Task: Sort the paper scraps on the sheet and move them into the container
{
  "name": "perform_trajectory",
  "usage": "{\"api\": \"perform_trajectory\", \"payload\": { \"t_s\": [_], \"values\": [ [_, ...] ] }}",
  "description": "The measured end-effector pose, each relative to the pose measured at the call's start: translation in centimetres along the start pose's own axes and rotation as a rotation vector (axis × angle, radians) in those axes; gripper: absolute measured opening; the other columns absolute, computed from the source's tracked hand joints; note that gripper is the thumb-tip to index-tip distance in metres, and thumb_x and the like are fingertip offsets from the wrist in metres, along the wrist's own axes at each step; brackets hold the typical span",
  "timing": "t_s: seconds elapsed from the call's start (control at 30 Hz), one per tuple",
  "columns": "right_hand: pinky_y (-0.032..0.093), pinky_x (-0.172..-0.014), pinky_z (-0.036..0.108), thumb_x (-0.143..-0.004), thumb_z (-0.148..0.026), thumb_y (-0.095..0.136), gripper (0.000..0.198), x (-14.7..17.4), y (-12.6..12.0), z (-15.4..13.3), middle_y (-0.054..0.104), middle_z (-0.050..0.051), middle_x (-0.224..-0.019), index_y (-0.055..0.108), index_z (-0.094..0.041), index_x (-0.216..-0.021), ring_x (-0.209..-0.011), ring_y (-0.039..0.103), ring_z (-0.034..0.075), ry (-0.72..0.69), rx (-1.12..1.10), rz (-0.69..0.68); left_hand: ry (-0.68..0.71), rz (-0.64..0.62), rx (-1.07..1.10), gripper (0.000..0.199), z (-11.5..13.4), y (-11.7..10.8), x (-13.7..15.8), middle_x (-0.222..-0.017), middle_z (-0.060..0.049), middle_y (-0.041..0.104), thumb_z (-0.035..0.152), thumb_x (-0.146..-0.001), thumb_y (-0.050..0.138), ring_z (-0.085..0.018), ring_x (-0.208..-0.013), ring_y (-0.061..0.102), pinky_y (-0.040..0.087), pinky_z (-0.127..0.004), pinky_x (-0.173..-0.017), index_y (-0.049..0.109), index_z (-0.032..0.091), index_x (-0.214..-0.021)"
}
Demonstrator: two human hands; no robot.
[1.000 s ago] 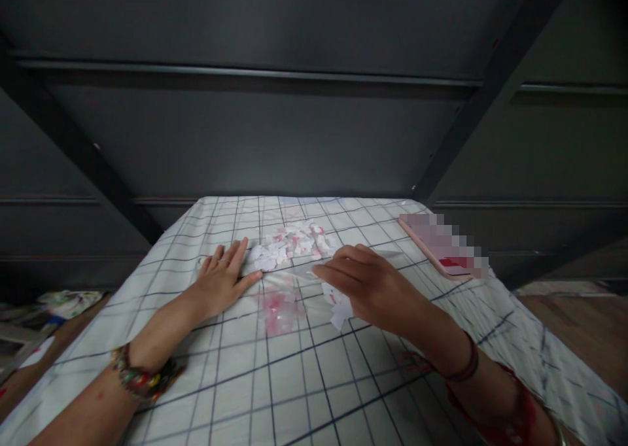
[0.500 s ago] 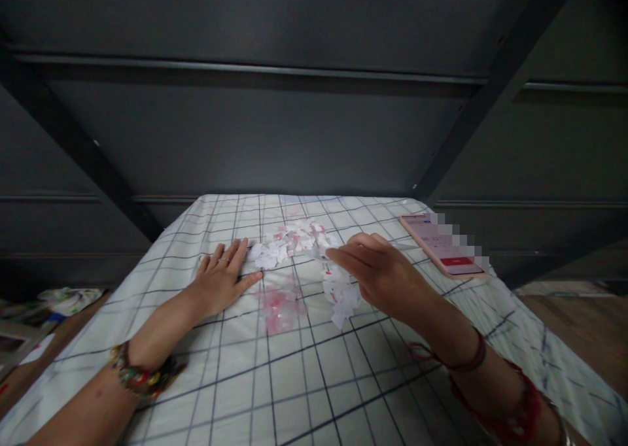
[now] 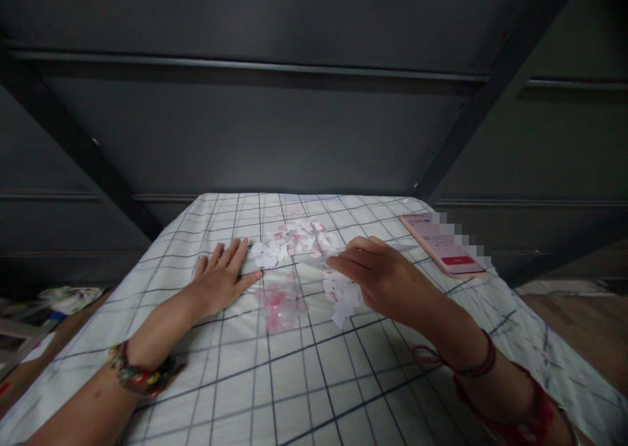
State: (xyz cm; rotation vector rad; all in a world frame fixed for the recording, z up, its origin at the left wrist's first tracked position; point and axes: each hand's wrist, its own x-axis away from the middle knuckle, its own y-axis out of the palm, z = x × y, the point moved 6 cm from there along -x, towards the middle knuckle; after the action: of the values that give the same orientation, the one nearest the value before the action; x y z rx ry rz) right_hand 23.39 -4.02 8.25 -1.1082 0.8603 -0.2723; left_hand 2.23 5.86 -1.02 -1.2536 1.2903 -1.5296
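My left hand [image 3: 223, 273] lies flat on the checked cloth [image 3: 235, 380], fingers spread, left of a heap of white and pink paper scraps [image 3: 294, 240]. Fingers pinched together, my right hand [image 3: 377, 273] is at the right end of that heap. It grips a thin pale tool [image 3: 405, 245] whose back end sticks out behind the knuckles; its front end is blurred and its kind unclear. Beneath the fingers is a smaller group of white scraps [image 3: 343, 295] with red marks. A crumpled pink, see-through piece [image 3: 280, 310] lies between the hands.
A phone in a pink case [image 3: 444, 246] rests at the cloth's right side, its screen lit and partly blurred out. Dark grey panels [image 3: 275, 132] rise right behind the far edge. Low on the left, a pale bundle [image 3: 71, 300] sits beyond the cloth's edge.
My right hand has shifted very slightly, its fingertips a little lower by the heap. My left hand has stayed in place.
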Motion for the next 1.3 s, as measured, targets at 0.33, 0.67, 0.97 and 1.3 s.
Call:
{"api": "perform_trajectory", "payload": {
  "t_s": [0.33, 0.67, 0.97, 1.3],
  "values": [
    [0.044, -0.068, 0.031, -0.067, 0.008, 0.033, 0.044, 0.4, -1.9, 0.4, 0.061, 0.006, -0.073, 0.063, -0.012, -0.093, -0.073, 0.049, 0.018, -0.015, 0.028, 0.046, 0.019, 0.015, 0.023, 0.077, 0.1, -0.3, 0.1, -0.151, -0.010, 0.007, 0.060, -0.087, 0.024, -0.037, -0.136, 0.005, 0.017, -0.057, -0.105, 0.006, 0.015, -0.146],
    [0.045, -0.072, 0.031, -0.075, 0.006, 0.032, 0.040, -0.1, -1.7, -0.7, 0.064, 0.006, -0.079, 0.061, -0.012, -0.097, -0.079, 0.052, 0.018, -0.039, 0.041, 0.125, 0.028, 0.049, 0.023, 0.075, -0.1, -0.1, 0.1, -0.151, -0.010, 0.009, 0.060, -0.087, 0.024, -0.036, -0.136, 0.006, 0.017, -0.057, -0.104, 0.007, 0.016, -0.146],
    [0.042, -0.070, 0.029, -0.083, 0.000, 0.036, 0.029, -0.5, -0.9, -2.0, 0.062, 0.005, -0.075, 0.060, -0.013, -0.092, -0.074, 0.049, 0.016, -0.085, -0.069, 0.050, 0.018, 0.056, 0.023, 0.075, 0.0, -0.6, 0.4, -0.150, -0.011, 0.012, 0.060, -0.087, 0.027, -0.036, -0.136, 0.008, 0.020, -0.056, -0.104, 0.009, 0.017, -0.146],
    [0.039, -0.069, 0.029, -0.087, -0.007, 0.042, 0.020, -0.9, -0.2, -2.5, 0.063, 0.005, -0.077, 0.060, -0.012, -0.092, -0.075, 0.050, 0.016, -0.093, -0.027, 0.115, -0.025, 0.059, 0.020, 0.077, -0.5, -0.4, 0.2, -0.151, -0.011, 0.009, 0.061, -0.087, 0.023, -0.036, -0.137, 0.005, 0.016, -0.056, -0.105, 0.004, 0.016, -0.146]
  ]
}}
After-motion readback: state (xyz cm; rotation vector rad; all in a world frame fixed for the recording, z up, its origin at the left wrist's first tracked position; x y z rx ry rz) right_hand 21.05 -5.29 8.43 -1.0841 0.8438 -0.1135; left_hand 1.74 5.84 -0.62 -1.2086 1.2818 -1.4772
